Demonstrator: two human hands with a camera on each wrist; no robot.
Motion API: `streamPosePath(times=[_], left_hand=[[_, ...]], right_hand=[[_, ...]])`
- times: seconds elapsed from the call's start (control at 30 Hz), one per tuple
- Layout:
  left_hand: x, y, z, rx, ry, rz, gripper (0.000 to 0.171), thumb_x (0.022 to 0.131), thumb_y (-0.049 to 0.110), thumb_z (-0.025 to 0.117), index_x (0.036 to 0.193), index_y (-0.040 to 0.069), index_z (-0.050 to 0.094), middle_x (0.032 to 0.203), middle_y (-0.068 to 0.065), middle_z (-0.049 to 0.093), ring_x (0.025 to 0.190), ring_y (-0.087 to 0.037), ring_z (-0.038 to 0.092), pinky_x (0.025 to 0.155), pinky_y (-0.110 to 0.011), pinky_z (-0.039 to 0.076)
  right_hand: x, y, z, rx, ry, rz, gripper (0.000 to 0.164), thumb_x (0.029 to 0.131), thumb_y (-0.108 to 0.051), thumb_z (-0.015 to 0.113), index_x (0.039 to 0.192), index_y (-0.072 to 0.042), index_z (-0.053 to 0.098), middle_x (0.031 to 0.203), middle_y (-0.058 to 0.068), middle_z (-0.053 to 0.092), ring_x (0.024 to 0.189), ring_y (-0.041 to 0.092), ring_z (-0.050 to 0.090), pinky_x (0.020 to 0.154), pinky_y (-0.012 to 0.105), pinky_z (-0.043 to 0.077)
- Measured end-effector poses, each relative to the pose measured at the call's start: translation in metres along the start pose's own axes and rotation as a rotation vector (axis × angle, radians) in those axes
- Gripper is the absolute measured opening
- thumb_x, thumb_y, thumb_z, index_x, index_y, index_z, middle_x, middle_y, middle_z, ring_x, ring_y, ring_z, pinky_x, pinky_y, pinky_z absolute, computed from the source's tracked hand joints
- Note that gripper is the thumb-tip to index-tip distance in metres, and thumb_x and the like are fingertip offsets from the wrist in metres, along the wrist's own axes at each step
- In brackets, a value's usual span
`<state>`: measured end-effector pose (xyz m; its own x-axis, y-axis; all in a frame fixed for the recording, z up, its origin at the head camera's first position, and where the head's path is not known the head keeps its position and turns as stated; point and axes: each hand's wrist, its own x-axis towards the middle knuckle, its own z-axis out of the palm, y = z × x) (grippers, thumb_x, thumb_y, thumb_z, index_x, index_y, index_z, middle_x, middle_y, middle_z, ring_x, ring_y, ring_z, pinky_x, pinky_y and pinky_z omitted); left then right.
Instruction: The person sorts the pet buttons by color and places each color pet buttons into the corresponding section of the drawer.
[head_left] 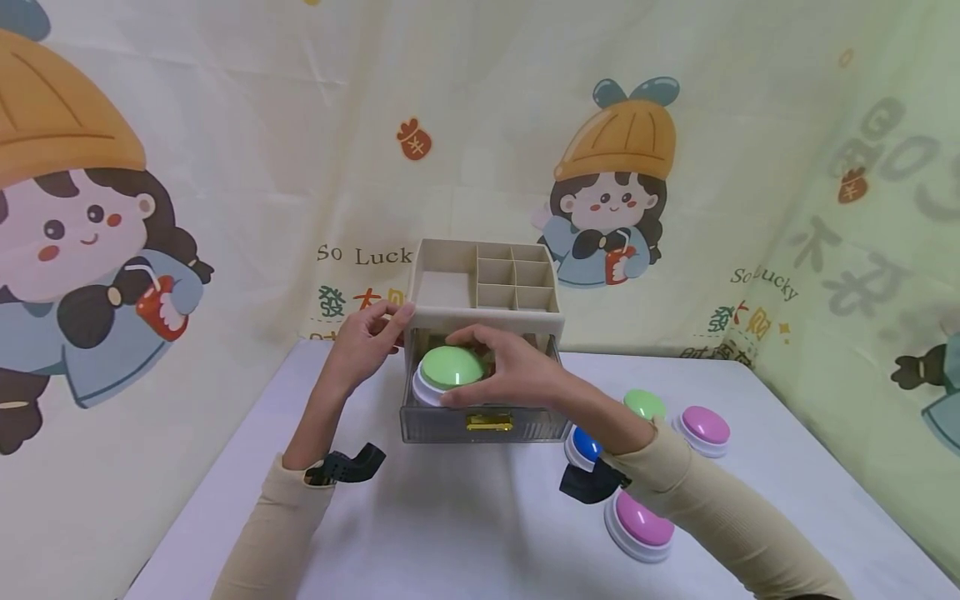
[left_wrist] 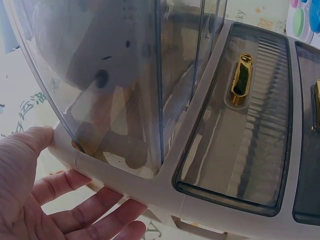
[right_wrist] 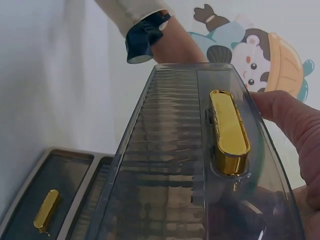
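Observation:
A beige desktop organizer (head_left: 487, 317) stands on the table with its smoky, see-through top drawer (head_left: 442, 425) pulled out. A green dome-topped push button (head_left: 452, 367) with a white base sits tilted inside the drawer, toward its left side. My right hand (head_left: 513, 367) grips this button, thumb at the front and fingers behind. In the right wrist view, the drawer front with its gold handle (right_wrist: 230, 125) hides most of the button. My left hand (head_left: 369, 342) holds the organizer's upper left edge; in the left wrist view, its thumb and fingers (left_wrist: 100, 205) touch the beige frame.
To the right on the white table lie a blue button (head_left: 585, 446), another green button (head_left: 645, 403) and two pink buttons, one farther back (head_left: 706, 425) and one nearer (head_left: 643, 521). The organizer's top has several open compartments (head_left: 517, 275). A printed curtain (head_left: 480, 100) hangs behind.

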<state>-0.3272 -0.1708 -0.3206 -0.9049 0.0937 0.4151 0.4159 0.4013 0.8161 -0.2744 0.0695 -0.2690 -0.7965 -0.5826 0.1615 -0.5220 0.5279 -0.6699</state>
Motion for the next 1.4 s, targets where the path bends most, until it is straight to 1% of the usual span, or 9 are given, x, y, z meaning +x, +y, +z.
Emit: streamPosePath(times=[0.2, 0.33, 0.43, 0.67, 0.8, 0.93, 1.03, 1.23, 1.4], left_hand=[[0.0, 0.0, 0.0, 0.007, 0.005, -0.003, 0.049, 0.089, 0.061, 0.053, 0.106, 0.016, 0.065, 0.093, -0.011, 0.067, 0.085, -0.03, 0.065, 0.073, -0.039, 0.055], [0.0, -0.001, 0.0, 0.013, 0.004, -0.008, 0.05, 0.089, 0.061, 0.052, 0.106, 0.016, 0.064, 0.093, -0.011, 0.068, 0.085, -0.031, 0.065, 0.074, -0.04, 0.055], [0.0, 0.0, 0.0, 0.006, 0.003, -0.012, 0.05, 0.089, 0.061, 0.052, 0.106, 0.015, 0.064, 0.093, -0.012, 0.067, 0.087, -0.034, 0.065, 0.075, -0.042, 0.055], [0.001, -0.001, 0.001, -0.006, 0.006, -0.007, 0.049, 0.089, 0.06, 0.053, 0.103, 0.015, 0.064, 0.088, -0.012, 0.066, 0.082, -0.027, 0.064, 0.077, -0.049, 0.055], [0.002, -0.001, 0.0, -0.008, 0.006, -0.005, 0.048, 0.09, 0.06, 0.053, 0.103, 0.015, 0.064, 0.088, -0.012, 0.066, 0.081, -0.026, 0.064, 0.078, -0.05, 0.054], [0.002, -0.001, 0.0, -0.005, 0.004, -0.007, 0.049, 0.089, 0.06, 0.053, 0.104, 0.015, 0.064, 0.09, -0.012, 0.065, 0.083, -0.026, 0.064, 0.077, -0.049, 0.055], [0.002, -0.001, 0.0, 0.005, 0.007, -0.007, 0.048, 0.09, 0.06, 0.053, 0.104, 0.015, 0.064, 0.089, -0.012, 0.065, 0.083, -0.026, 0.064, 0.076, -0.044, 0.055], [0.003, -0.002, -0.001, 0.023, 0.008, 0.003, 0.047, 0.091, 0.059, 0.053, 0.104, 0.015, 0.065, 0.088, -0.011, 0.066, 0.084, -0.028, 0.065, 0.072, -0.036, 0.054], [0.004, -0.003, -0.001, 0.019, 0.007, 0.004, 0.047, 0.09, 0.059, 0.052, 0.104, 0.015, 0.064, 0.089, -0.011, 0.066, 0.085, -0.03, 0.065, 0.072, -0.035, 0.054]], right_hand=[[0.001, -0.002, 0.001, 0.038, -0.017, -0.032, 0.058, 0.082, -0.031, 0.076, 0.132, -0.011, 0.053, 0.123, 0.0, 0.058, 0.109, 0.018, 0.053, 0.091, 0.033, 0.05], [-0.001, -0.006, 0.0, 0.072, -0.016, -0.061, 0.056, 0.084, -0.033, 0.074, 0.132, -0.014, 0.053, 0.125, 0.0, 0.058, 0.111, 0.02, 0.053, 0.09, 0.035, 0.05], [-0.005, -0.01, -0.002, 0.117, -0.009, -0.06, 0.053, 0.085, -0.034, 0.072, 0.131, -0.018, 0.054, 0.125, -0.001, 0.058, 0.111, 0.02, 0.053, 0.091, 0.035, 0.05], [-0.016, -0.018, -0.01, 0.264, -0.018, -0.032, 0.04, 0.09, -0.036, 0.066, 0.128, -0.028, 0.056, 0.124, -0.001, 0.06, 0.113, 0.015, 0.053, 0.092, 0.038, 0.049], [-0.021, -0.02, -0.012, 0.321, -0.027, -0.044, 0.038, 0.092, -0.031, 0.063, 0.129, -0.027, 0.056, 0.126, 0.002, 0.059, 0.115, 0.017, 0.053, 0.094, 0.04, 0.047], [-0.027, -0.019, -0.013, 0.317, -0.014, -0.05, 0.039, 0.092, -0.029, 0.064, 0.13, -0.025, 0.054, 0.127, 0.003, 0.058, 0.115, 0.017, 0.053, 0.094, 0.039, 0.048], [-0.032, -0.017, -0.012, 0.297, 0.01, -0.046, 0.041, 0.092, -0.03, 0.065, 0.131, -0.024, 0.054, 0.127, 0.002, 0.058, 0.115, 0.017, 0.053, 0.094, 0.038, 0.049], [-0.04, -0.016, -0.009, 0.209, 0.086, -0.08, 0.044, 0.089, -0.031, 0.069, 0.129, -0.024, 0.054, 0.126, 0.001, 0.059, 0.114, 0.016, 0.055, 0.091, 0.041, 0.049], [-0.046, -0.016, -0.008, 0.147, 0.133, -0.105, 0.044, 0.087, -0.032, 0.07, 0.128, -0.027, 0.054, 0.125, -0.007, 0.059, 0.114, 0.01, 0.054, 0.088, 0.041, 0.05]])
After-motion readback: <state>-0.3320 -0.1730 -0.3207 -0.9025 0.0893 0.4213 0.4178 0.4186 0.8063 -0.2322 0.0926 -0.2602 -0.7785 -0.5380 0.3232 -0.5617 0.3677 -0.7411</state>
